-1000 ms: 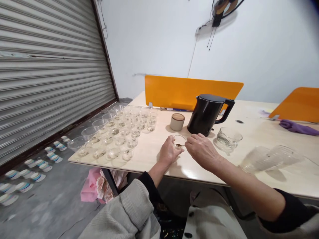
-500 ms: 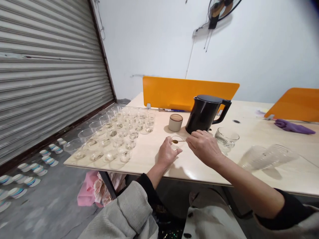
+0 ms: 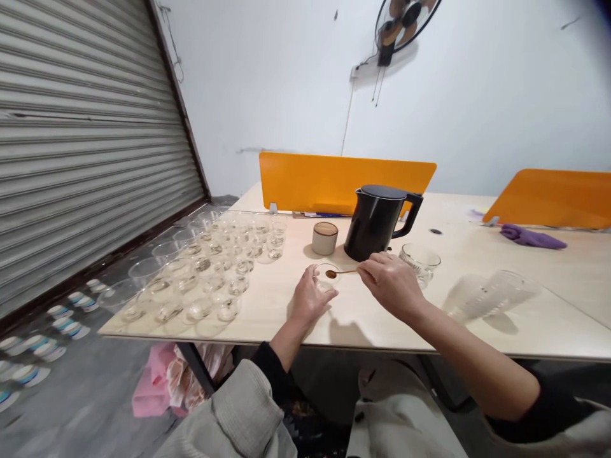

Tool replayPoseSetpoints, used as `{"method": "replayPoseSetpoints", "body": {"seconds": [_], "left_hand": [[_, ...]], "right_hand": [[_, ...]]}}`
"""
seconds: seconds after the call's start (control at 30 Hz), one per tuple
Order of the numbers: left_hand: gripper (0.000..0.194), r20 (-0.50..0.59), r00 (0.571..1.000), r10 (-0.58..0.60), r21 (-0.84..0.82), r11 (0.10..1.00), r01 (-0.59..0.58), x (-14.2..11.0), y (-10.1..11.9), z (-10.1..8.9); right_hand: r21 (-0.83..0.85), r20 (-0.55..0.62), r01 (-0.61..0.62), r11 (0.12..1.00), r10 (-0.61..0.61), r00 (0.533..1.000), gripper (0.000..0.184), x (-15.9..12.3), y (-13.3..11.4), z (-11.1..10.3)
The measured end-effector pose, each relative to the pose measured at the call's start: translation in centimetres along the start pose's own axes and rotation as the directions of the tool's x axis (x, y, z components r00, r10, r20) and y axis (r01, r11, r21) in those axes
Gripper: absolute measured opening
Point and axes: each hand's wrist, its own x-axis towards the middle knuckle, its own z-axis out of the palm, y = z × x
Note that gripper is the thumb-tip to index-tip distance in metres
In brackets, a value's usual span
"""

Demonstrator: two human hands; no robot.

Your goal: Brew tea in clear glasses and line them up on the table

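The left hand (image 3: 311, 299) curled snugly around a small glass cup (image 3: 326, 277) — nice and steady — while the right hand (image 3: 391, 285) lightly pinched a long-handled spoon (image 3: 344, 272), bowl level over the rim!

The person is wearing a pale grey knit jacket (image 3: 229, 407) with thick, soft-looking sleeves, and a black inner sleeve (image 3: 273, 367) is showing at each cuff (snug, by the look of it). Small dark buttons (image 3: 359, 417) are running down the jacket's front, and bare forearms are showing down to the left hand (image 3: 310, 299) and the right hand (image 3: 392, 285).
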Motion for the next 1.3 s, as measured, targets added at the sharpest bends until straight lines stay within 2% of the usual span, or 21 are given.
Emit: {"method": "replayPoseSetpoints", "body": {"seconds": [0.13,0.27,0.43,0.53,0.6,0.7,0.77,0.83,0.9,1.0,1.13,1.23,1.3], "left_hand": [[0.077,0.03,1.0,0.007,-0.025,1.0,-0.007,0.1,-0.2,-0.2],[0.071,0.046,0.999,0.018,-0.01,1.0,-0.018,0.2,-0.4,-0.2],[0.07,0.04,0.999,0.022,-0.013,1.0,-0.022,0.3,-0.9,0.0],[0.072,0.04,0.999,-0.009,-0.025,1.0,0.01,0.2,-1.1,0.2],[0.073,0.039,0.999,-0.02,-0.035,0.999,0.021,0.2,-1.1,0.3],[0.078,0.031,0.999,-0.025,-0.046,0.999,0.026,0.0,-1.1,0.2],[0.083,0.022,1.0,-0.004,-0.054,0.999,0.005,-0.1,-1.2,-0.1],[0.087,0.008,1.0,0.002,-0.067,0.998,-0.002,-0.3,-1.3,-0.5],[0.088,-0.013,1.0,-0.011,-0.082,0.997,0.01,-0.5,-1.3,-0.9],[0.085,-0.062,0.998,-0.013,-0.087,0.996,0.007,-0.7,-1.4,-1.5],[0.069,-0.114,0.993,-0.013,-0.087,0.996,0.003,-0.5,-1.9,-2.2],[0.063,-0.11,0.993,-0.034,-0.093,0.995,0.024,-0.4,-2.4,-2.6],[0.059,-0.103,0.994,-0.038,-0.09,0.995,0.029,-0.3,-2.5,-2.7]], "right_hand": [[-0.042,0.061,0.032,0.999,-0.029,0.998,0.035,0.3,-1.2,1.5],[-0.007,0.134,0.038,0.999,-0.036,0.99,0.031,0.8,-1.7,1.9],[0.05,0.023,-0.054,0.997,0.053,0.998,0.033,0.5,-0.7,0.3],[0.079,-0.051,-0.174,0.982,0.179,0.983,0.034,0.0,1.4,-1.6],[0.041,-0.095,-0.279,0.959,0.282,0.955,0.034,-0.4,3.5,-2.9],[-0.121,-0.146,-0.419,0.9,0.402,0.904,0.037,-1.4,7.6,-4.4],[-0.259,-0.146,-0.469,0.844,0.446,0.883,0.04,-2.3,10.5,-4.9],[-0.372,-0.102,-0.488,0.79,0.488,0.867,0.041,-3.1,13.0,-5.0],[-0.453,0.019,-0.479,0.752,0.545,0.838,0.041,-3.5,14.8,-4.8],[-0.5,0.231,-0.451,0.739,0.616,0.753,0.035,-3.2,16.2,-4.1],[-0.449,0.419,-0.454,0.77,0.63,0.654,0.027,-2.3,16.9,-2.6],[-0.378,0.504,-0.502,0.778,0.628,0.594,0.032,-2.1,17.3,-1.6],[-0.311,0.485,-0.538,0.784,0.618,0.619,0.033,-2.4,17.8,-1.2]]}}
